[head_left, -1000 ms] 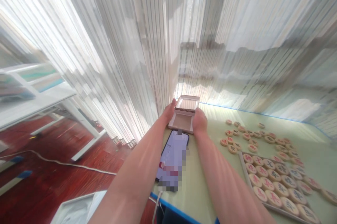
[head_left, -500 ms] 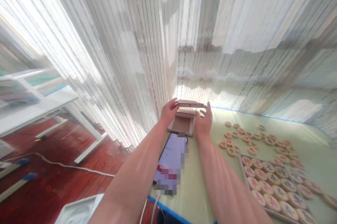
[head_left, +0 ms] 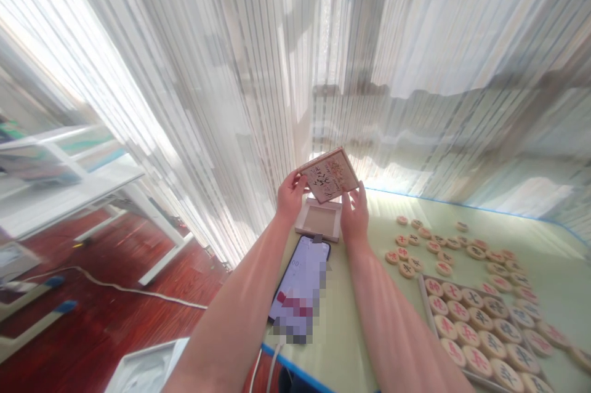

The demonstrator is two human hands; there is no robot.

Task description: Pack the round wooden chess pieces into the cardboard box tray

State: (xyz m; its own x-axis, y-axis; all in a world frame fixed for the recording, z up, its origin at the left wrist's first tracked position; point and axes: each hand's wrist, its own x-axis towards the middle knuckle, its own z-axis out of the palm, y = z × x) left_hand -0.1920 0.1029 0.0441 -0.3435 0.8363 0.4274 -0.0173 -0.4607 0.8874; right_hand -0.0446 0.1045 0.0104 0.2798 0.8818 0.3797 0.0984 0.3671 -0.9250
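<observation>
Between my two hands a flat square box lid (head_left: 329,175), printed with dark characters and a flower-like picture, is held up and tilted above the table. My left hand (head_left: 290,197) is closed on its left corner. At the lower right edge, my right hand (head_left: 355,213) grips the lid with thumb and fingers. Below it, an open shallow box (head_left: 317,220) lies on the table with its inside bare. A phone (head_left: 298,282), lit and with a cable plugged in, lies just nearer to me between my forearms.
Many round Chinese chess pieces (head_left: 434,247) lie scattered on the pale green table (head_left: 351,319) at the right. A tray (head_left: 427,300) holds rows of larger pieces. String curtains (head_left: 258,72) hang behind. A white table (head_left: 83,196) stands left over a red wood floor.
The lid, seen edge-on before, has been turned so its printed face shows toward me, and it sits higher and at a slant. Both hands keep hold of it.
</observation>
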